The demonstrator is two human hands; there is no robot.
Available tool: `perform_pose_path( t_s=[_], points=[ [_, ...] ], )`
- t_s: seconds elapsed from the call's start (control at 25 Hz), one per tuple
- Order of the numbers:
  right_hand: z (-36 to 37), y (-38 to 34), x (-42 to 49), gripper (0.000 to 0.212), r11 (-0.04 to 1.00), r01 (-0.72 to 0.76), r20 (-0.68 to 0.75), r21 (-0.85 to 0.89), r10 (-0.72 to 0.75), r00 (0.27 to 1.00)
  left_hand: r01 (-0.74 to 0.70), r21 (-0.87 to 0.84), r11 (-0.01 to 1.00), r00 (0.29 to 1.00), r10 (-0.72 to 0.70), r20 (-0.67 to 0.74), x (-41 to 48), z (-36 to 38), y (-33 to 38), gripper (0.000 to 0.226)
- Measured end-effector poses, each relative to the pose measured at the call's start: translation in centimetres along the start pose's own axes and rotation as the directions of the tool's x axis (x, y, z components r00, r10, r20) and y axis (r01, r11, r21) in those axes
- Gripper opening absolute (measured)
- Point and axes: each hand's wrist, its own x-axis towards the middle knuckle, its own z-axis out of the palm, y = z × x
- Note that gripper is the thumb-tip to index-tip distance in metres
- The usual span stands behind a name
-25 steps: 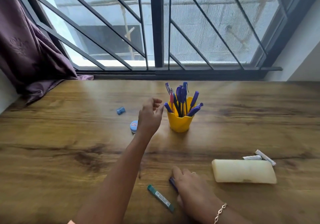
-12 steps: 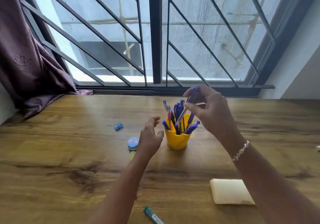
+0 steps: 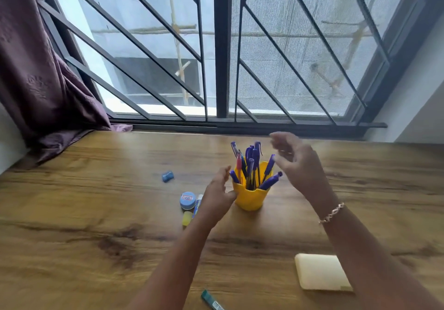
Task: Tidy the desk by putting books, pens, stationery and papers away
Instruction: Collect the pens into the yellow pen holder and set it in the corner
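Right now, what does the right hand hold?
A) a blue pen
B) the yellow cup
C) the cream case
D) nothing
D: the right hand hovers beside the pens in the yellow cup, its fingers loosely spread with nothing between them.

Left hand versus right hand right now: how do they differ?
The left hand sits low, close beside the yellow pen cup; the right hand is raised higher, right of the pens, and motion-blurred. The right wrist wears a bracelet; the left wrist is bare. Both hands have loosely curled fingers and hold nothing.
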Motion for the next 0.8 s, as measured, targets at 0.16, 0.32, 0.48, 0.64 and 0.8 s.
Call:
perform_pose_path(
  t_s=[0.16,0.32,0.48,0.64,0.8],
  points=[
    [-0.6,4.1,-2.1,0.087,0.957,-0.243,0.253,0.161,0.198,0.947,0.033,-0.135,0.990,0.998,-0.026,0.058,0.0,0.3,-0.3,0.061],
    [2.5,6.7,-2.5,0.107,0.956,-0.291,0.388,0.042,0.252,0.886,0.065,-0.172,0.983,0.994,-0.048,0.100,0.0,0.5,0.0,0.049],
    [3.9,7.6,-1.6,0.097,0.944,-0.279,0.345,0.178,0.206,0.916,0.102,-0.198,0.975,0.989,-0.078,0.128,-0.4,0.4,0.6,0.040],
    [3.3,5.6,-1.5,0.091,0.938,-0.258,0.334,0.230,0.173,0.927,0.090,-0.210,0.974,0.989,-0.062,0.134,-1.2,-0.5,1.7,0.041],
    [4.2,2.4,-0.7,0.091,0.950,-0.198,0.375,0.241,0.097,0.922,0.052,-0.255,0.966,0.997,-0.034,0.073,-2.6,-3.8,2.3,0.044]
  ],
)
